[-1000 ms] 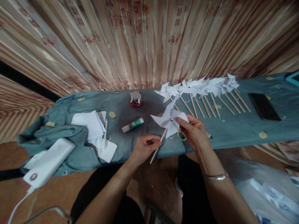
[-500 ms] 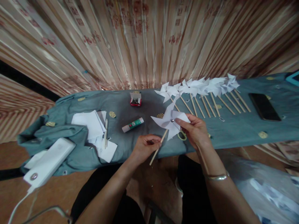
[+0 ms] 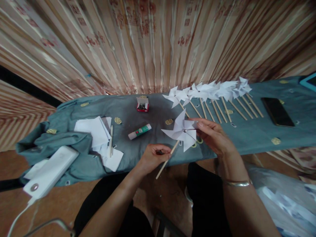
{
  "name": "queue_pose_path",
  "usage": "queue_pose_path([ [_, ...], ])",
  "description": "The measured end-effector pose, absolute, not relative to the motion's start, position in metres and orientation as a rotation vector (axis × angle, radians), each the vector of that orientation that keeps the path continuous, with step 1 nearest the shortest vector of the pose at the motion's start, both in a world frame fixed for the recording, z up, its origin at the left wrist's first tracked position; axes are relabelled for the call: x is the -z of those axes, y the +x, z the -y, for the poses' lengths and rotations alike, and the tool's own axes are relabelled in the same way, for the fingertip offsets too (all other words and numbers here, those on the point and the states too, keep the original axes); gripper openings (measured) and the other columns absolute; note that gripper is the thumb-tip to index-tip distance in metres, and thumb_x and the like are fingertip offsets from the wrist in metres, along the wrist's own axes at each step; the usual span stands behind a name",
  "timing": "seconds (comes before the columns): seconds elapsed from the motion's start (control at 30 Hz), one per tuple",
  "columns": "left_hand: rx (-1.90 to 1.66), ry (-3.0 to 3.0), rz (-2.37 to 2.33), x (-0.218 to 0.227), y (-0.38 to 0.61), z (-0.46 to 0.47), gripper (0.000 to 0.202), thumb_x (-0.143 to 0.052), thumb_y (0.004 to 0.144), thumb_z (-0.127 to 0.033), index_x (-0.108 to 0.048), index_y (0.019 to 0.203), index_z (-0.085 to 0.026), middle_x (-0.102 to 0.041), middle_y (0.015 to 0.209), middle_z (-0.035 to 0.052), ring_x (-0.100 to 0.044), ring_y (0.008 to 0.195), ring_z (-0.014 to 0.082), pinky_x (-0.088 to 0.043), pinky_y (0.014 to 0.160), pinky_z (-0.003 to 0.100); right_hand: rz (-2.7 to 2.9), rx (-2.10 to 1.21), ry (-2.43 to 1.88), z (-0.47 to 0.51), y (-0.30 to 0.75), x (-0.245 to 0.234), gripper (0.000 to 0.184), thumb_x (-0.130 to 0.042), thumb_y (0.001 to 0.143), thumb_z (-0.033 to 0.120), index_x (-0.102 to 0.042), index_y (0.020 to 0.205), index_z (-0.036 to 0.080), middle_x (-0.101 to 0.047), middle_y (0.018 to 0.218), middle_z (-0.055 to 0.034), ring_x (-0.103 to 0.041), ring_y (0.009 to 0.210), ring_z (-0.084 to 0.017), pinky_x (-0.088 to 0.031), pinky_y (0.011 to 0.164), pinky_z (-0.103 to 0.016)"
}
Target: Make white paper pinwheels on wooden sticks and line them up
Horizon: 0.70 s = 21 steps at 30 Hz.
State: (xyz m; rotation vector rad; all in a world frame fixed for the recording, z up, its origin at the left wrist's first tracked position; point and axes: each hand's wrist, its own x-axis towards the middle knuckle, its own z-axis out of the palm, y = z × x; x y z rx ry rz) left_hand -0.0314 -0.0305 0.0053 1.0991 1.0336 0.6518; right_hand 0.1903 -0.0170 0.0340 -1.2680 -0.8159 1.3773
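A white paper pinwheel (image 3: 182,132) on a wooden stick (image 3: 165,163) is held up over the near edge of the table. My left hand (image 3: 153,157) is closed round the stick below the paper wheel. My right hand (image 3: 214,136) sits at the wheel's right side, its fingertips pinching one paper blade near the metal pin at the centre. A bracelet circles my right wrist.
A row of several finished pinwheels (image 3: 209,92) lies at the back right on the grey-blue cloth (image 3: 249,135). A glue stick (image 3: 140,131), a small red box of pins (image 3: 143,104), loose white paper with a pencil (image 3: 98,133), a black phone (image 3: 276,111) and a white power bank (image 3: 49,171) also lie there.
The pinwheel has turned to face me more squarely and shifted slightly right. My right hand's fingers moved from the wheel's centre to its right blade. The left hand kept its grip on the stick.
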Motion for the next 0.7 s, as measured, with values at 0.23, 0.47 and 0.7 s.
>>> queue_pose_path([
  [0.23, -0.618, 1.115, -1.02, -0.003, -0.032, 0.032, 0.01, -0.073, 0.06, -0.023, -0.074, 0.066, -0.015, -0.067, 0.063, 0.0014, -0.056, 0.059, 0.0116, -0.043, 0.058, 0.022, 0.939, -1.258, -1.309, 0.016, 0.203, -0.037, 0.038, -0.086, 0.057, 0.036, -0.076, 0.091, 0.023, -0.076, 0.086, -0.0027, -0.068, 0.076, -0.014, -0.055, 0.072, -0.026],
  [0.47, -0.564, 1.187, -0.978, 0.002, -0.028, 0.038, 0.009, -0.07, 0.062, -0.023, -0.072, 0.066, -0.015, -0.065, 0.063, 0.0014, -0.055, 0.06, 0.0118, -0.042, 0.059, 0.023, 1.039, -1.371, -1.305, 0.017, 0.2, -0.04, 0.043, -0.088, 0.053, 0.03, -0.075, 0.093, 0.024, -0.077, 0.079, -0.0009, -0.069, 0.07, -0.016, -0.056, 0.064, -0.026],
  [0.7, -0.565, 1.235, -0.978, 0.005, -0.027, 0.038, 0.007, -0.069, 0.063, -0.02, -0.073, 0.067, -0.015, -0.066, 0.065, 0.0014, -0.057, 0.061, 0.0121, -0.043, 0.059, 0.022, 0.993, -1.35, -1.31, 0.016, 0.196, -0.035, 0.041, -0.089, 0.051, 0.029, -0.075, 0.089, 0.022, -0.075, 0.071, 0.0007, -0.064, 0.057, -0.012, -0.05, 0.052, -0.021],
])
